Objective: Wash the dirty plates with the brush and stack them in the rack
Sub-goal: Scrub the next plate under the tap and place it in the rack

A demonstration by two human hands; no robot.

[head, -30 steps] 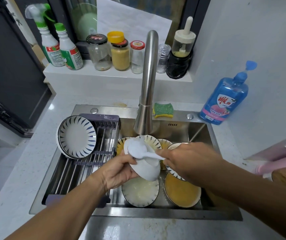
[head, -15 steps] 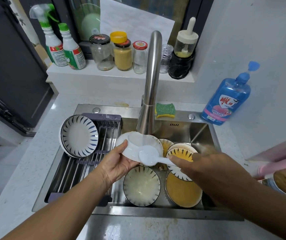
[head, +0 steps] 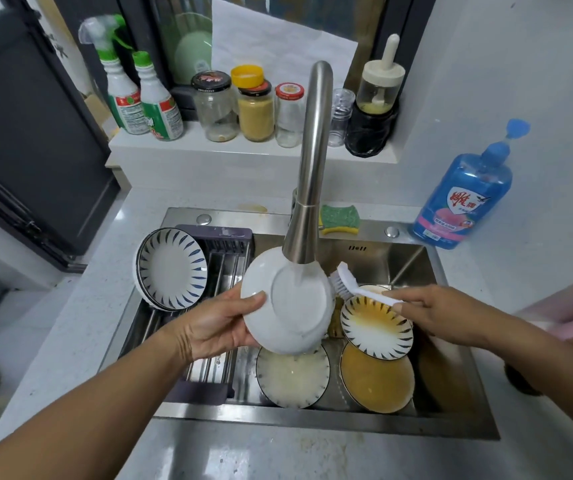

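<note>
Rinsing step, by the look of it: left hand [head: 215, 323] grips a white plate [head: 288, 303] by its rim, thumb across the underside and fingers hidden behind. It tilts the plate back-side-up under the faucet [head: 313, 161] at mid-sink. Water seems to run over the foot ring, though the stream is faint. Right hand [head: 444, 313], 3 o'clock, pinches the brush [head: 358, 287] handle, bristles just beside the plate's edge. Rack [head: 215, 271], 9 o'clock, holds clean plates [head: 172, 268] on edge. Dirty plates [head: 377, 382] lie at 5 and 6 o'clock. Wet glazed ceramic is stiff, slippery and chippable. Best held at the rim, thumb hooked on the foot ring.
</note>
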